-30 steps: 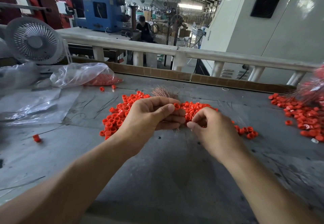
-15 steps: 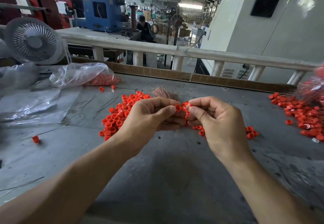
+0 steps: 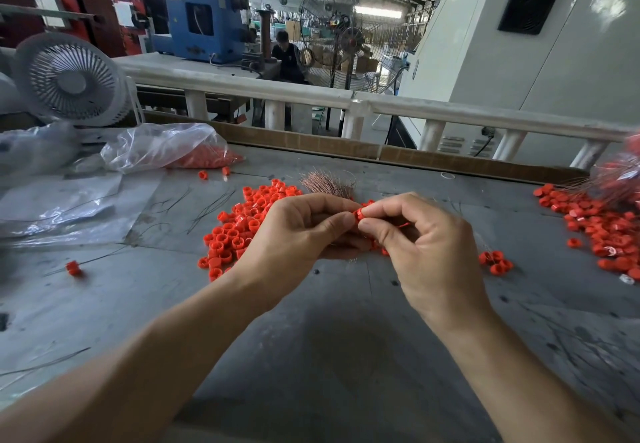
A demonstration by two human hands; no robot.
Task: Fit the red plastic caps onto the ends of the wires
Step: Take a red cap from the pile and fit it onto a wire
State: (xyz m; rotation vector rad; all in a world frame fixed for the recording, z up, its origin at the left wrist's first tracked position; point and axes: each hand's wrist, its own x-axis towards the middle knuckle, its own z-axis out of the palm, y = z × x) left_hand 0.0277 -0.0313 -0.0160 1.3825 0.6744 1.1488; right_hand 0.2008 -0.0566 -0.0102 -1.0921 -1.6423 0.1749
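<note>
My left hand [image 3: 304, 234] grips a bundle of thin copper-coloured wires [image 3: 329, 184], whose far ends fan out beyond my knuckles. My right hand [image 3: 415, 245] pinches one red plastic cap [image 3: 358, 214] between thumb and forefinger, right against my left thumb tip. Whether the cap sits on a wire end is hidden by my fingers. A pile of loose red caps [image 3: 242, 227] lies on the grey table under and behind both hands.
A second heap of red caps [image 3: 602, 231] with capped wires lies at the right edge. A clear bag of caps [image 3: 166, 148] and plastic sheets [image 3: 62, 210] lie at the left. One stray cap [image 3: 73, 267] sits front left. A white fan [image 3: 69, 80] stands behind.
My right hand rose from the cap pile with one cap and brought it up to my left thumb tip. My left hand stayed in place with the wires.
</note>
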